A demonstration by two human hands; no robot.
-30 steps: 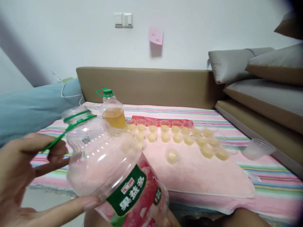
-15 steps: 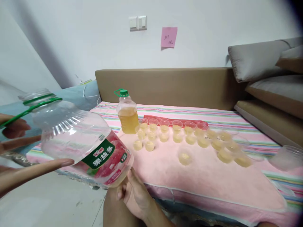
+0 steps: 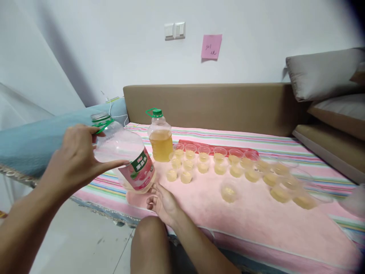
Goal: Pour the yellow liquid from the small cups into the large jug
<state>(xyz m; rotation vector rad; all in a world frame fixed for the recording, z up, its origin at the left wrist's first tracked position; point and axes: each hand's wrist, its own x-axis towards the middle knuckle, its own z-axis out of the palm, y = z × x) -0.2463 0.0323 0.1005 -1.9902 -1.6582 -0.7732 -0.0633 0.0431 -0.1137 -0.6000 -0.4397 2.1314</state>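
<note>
My left hand is closed around the upper body of a large clear plastic juice bottle, its thumb along the front and its fingers by the green neck handle. The uncapped bottle leans with its mouth to the upper left and looks nearly empty; a red and green label wraps its lower half. At the tilted base, my right hand touches the bottle with its fingertips, fingers curled and palm turned up. Just beyond stands a second bottle, green-capped and partly full of yellow juice.
Several clear cups of yellow juice stand in rows on a pink cloth, with one cup set nearer to me. Behind them lies a red plastic wrapper. Stacked cushions are at the right, and a brown headboard runs behind.
The held bottle has moved away from me and down toward the bed. My left hand has closed around its upper part, while my right hand stays at its base. The view has shifted slightly left.
</note>
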